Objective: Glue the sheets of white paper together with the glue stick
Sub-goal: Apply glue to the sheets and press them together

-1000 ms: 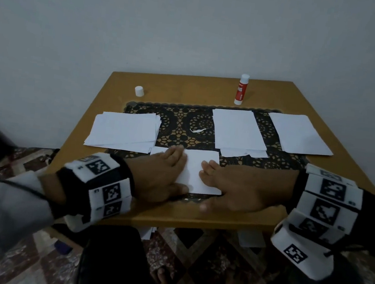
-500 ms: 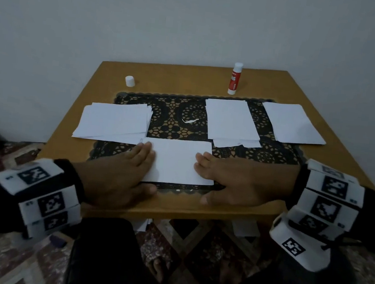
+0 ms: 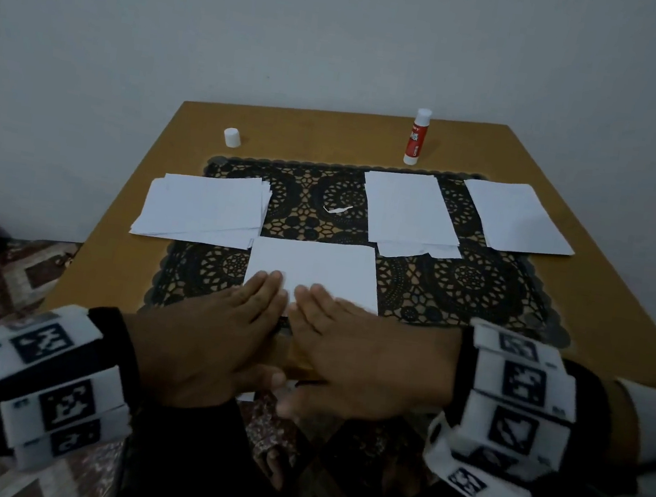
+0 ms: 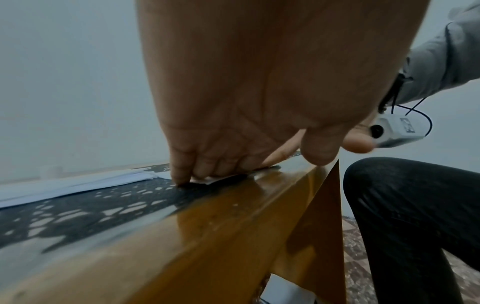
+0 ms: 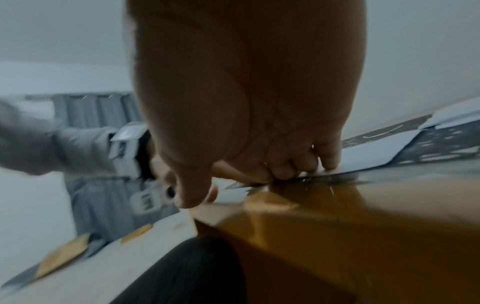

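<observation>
Both flat, my left hand (image 3: 217, 329) and right hand (image 3: 351, 350) press a paper sheet (image 3: 315, 267) at the table's (image 3: 598, 322) near edge. More stacks (image 3: 203, 208) wait; the glue stick (image 3: 416, 137) stands at the far edge.

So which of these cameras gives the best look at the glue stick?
The head view: the glue stick stands upright and uncapped-looking at the table's far edge, whole and unobstructed, its red label visible. The left wrist and right wrist views are filled by the palms and the table's near edge; the glue stick does not appear in either.
</observation>
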`<state>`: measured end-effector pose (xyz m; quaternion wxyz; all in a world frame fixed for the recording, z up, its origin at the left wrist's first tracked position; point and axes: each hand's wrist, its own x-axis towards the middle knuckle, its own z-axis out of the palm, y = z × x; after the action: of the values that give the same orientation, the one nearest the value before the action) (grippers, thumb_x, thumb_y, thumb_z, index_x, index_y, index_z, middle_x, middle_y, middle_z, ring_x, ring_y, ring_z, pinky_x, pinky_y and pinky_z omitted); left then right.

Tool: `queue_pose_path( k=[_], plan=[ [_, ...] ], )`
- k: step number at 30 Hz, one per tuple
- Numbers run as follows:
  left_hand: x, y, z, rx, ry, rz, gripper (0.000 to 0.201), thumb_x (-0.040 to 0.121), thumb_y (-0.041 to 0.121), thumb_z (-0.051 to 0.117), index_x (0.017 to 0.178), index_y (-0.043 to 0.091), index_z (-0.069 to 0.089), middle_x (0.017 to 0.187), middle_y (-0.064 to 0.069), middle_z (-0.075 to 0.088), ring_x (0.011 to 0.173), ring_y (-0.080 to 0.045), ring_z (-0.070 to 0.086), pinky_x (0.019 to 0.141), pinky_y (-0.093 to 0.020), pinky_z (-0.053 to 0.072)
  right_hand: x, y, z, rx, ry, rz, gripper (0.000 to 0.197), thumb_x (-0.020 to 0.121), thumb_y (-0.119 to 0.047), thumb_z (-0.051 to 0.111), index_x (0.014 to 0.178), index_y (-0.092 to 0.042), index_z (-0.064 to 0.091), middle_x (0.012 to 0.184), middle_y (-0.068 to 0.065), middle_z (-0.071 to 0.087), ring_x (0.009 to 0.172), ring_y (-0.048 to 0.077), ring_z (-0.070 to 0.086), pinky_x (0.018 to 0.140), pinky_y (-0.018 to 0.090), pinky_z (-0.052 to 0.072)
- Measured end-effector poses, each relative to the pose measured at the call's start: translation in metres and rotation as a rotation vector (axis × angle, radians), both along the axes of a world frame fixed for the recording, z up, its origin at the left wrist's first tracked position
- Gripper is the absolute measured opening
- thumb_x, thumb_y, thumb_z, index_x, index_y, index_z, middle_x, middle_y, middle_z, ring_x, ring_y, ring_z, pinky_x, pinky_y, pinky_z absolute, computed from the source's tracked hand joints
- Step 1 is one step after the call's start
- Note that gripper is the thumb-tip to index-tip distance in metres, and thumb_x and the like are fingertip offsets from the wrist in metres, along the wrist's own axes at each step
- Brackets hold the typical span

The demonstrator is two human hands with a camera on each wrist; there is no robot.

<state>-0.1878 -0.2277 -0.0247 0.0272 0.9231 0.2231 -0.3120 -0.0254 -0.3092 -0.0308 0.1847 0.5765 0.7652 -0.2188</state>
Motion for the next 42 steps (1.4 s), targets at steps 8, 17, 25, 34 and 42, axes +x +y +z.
queue_pose_path(
  k=[8, 17, 25, 34, 42],
  plan=[
    [-0.003, 0.000, 0.001, 0.047, -0.020, -0.030, 0.090, 0.082, 0.067, 0.003, 0.146, 0.009, -0.024, 0.151, -0.009, -0.032, 0.141, -0.019, -0.027, 0.098, -0.020, -0.029, 0.013, -0.003, -0.003, 0.010, -0.077, 0.039, 0.099, 0.090, -0.071, 0.024, 0.150, -0.004, -0.017, 0.156, 0.014, -0.026, 0.145, 0.025, -0.023, 0.122, 0.039, -0.004],
    [0.037, 0.029, 0.008, 0.030, -0.102, 0.054, 0.075, 0.097, 0.055, 0.019, 0.152, 0.011, -0.006, 0.159, -0.008, -0.012, 0.147, -0.019, 0.001, 0.118, -0.033, 0.011, 0.039, 0.042, 0.007, -0.026, -0.150, -0.091, 0.096, 0.092, -0.069, 0.021, 0.150, -0.001, -0.014, 0.158, 0.018, -0.021, 0.147, 0.031, -0.016, 0.122, 0.043, 0.004],
    [0.037, 0.031, 0.005, 0.153, -0.214, 0.055, 0.059, 0.097, 0.047, 0.039, 0.144, 0.014, 0.031, 0.150, -0.009, 0.033, 0.131, -0.025, 0.041, 0.107, -0.039, 0.039, 0.060, 0.010, 0.006, -0.009, -0.077, -0.067, 0.079, 0.101, -0.052, 0.030, 0.153, -0.007, -0.008, 0.160, 0.012, -0.016, 0.149, 0.023, -0.012, 0.122, 0.036, 0.004],
    [0.067, 0.074, 0.011, 0.086, -0.212, 0.080, 0.089, 0.072, 0.058, 0.071, 0.143, 0.024, 0.029, 0.137, -0.003, 0.039, 0.121, -0.023, 0.040, 0.098, -0.032, 0.037, 0.051, 0.017, -0.014, 0.467, 0.059, -0.162, 0.032, 0.097, -0.031, 0.042, 0.116, -0.013, 0.060, 0.116, 0.006, 0.049, 0.105, 0.021, 0.044, 0.086, 0.042, 0.047],
    [0.076, 0.085, 0.014, 0.055, -0.270, 0.178, 0.077, 0.069, 0.044, 0.080, 0.131, 0.017, 0.041, 0.124, -0.006, 0.053, 0.106, -0.023, 0.051, 0.084, -0.030, 0.042, 0.046, 0.005, -0.021, 0.582, 0.041, -0.221, 0.031, 0.098, -0.030, 0.048, 0.123, -0.015, 0.055, 0.121, 0.005, 0.048, 0.110, 0.020, 0.044, 0.081, 0.032, 0.045]
  ],
)
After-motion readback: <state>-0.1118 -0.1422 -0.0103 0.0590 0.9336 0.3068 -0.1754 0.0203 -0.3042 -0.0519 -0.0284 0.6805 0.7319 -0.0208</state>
